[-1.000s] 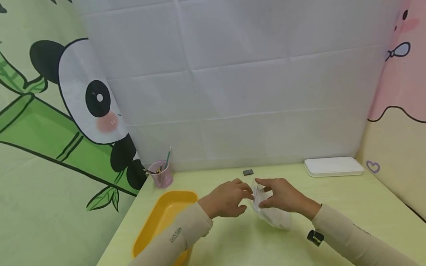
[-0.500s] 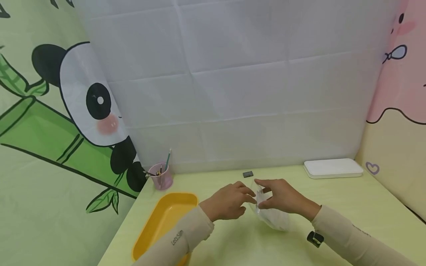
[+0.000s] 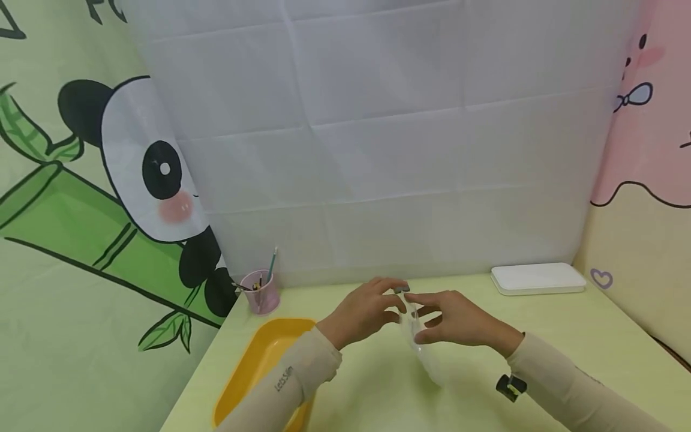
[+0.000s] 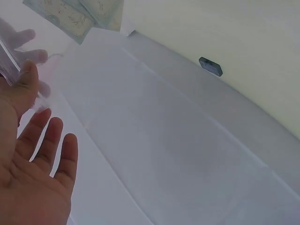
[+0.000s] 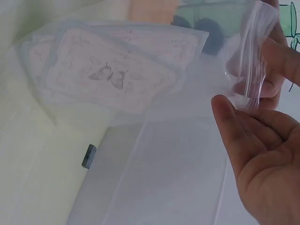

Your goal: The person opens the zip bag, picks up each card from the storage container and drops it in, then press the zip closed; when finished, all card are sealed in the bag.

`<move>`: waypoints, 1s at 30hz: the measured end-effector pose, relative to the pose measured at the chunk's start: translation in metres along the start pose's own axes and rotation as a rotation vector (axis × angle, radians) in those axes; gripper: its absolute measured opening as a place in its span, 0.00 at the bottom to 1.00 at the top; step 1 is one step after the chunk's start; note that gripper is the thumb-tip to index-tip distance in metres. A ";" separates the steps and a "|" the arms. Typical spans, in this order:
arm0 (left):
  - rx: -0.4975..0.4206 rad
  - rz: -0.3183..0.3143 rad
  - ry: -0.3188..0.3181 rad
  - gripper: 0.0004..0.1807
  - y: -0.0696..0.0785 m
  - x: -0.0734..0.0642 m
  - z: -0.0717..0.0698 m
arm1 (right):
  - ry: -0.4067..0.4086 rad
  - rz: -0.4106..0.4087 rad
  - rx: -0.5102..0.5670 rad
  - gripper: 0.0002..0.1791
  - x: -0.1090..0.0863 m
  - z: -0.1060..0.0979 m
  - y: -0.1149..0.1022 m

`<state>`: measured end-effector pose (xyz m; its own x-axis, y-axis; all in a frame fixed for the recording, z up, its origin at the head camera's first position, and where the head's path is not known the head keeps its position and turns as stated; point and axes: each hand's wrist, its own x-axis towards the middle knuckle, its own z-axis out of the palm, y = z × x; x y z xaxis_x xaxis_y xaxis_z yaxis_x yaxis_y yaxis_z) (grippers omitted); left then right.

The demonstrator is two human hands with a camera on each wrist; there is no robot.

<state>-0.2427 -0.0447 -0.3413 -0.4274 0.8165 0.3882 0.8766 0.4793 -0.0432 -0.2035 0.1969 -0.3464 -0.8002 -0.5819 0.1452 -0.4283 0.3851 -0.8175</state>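
Observation:
Between both hands hangs a clear zip-lock bag (image 3: 427, 363), seen nearly edge-on in the head view. Whitish packets (image 5: 112, 75) printed with a butterfly show through its plastic in the right wrist view. My left hand (image 3: 364, 312) pinches the bag's top near the zip strip, its other fingers loosely spread in the left wrist view. From the other side, my right hand (image 3: 459, 318) grips the same top edge between thumb and fingers. In the right wrist view the zip strip (image 5: 253, 61) runs between the hands. Some fingertips are hidden behind the plastic.
A yellow tray (image 3: 272, 339) lies at the left, partly beneath the left sleeve. Behind it stands a pink pen cup (image 3: 261, 299) with pencils. A small dark grey block (image 4: 211, 66) lies near the table's back edge. At the back right is a flat white box (image 3: 537, 279).
The bag has turned from spread toward the right to nearly edge-on, its bottom swinging left. My left hand has risen slightly and now partly covers the grey block in the head view.

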 end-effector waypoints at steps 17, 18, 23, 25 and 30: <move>-0.203 -0.302 0.059 0.08 -0.002 -0.011 -0.015 | 0.162 -0.115 -0.323 0.09 0.002 -0.004 -0.001; -0.238 -0.334 0.056 0.08 -0.002 -0.013 -0.015 | 0.180 -0.104 -0.341 0.07 0.002 -0.004 -0.001; -0.403 -0.441 0.030 0.09 -0.001 -0.018 -0.019 | 0.253 -0.121 -0.327 0.04 0.003 -0.004 -0.001; -0.413 -0.434 0.005 0.12 0.000 -0.017 -0.021 | 0.269 -0.141 -0.298 0.04 0.005 -0.003 -0.002; -0.345 -0.365 -0.049 0.19 0.007 -0.008 -0.026 | 0.268 -0.188 -0.236 0.04 0.012 0.001 -0.009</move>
<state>-0.2277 -0.0560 -0.3210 -0.7224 0.6336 0.2770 0.6865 0.6088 0.3977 -0.2087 0.1856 -0.3382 -0.7663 -0.4623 0.4460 -0.6375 0.4615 -0.6169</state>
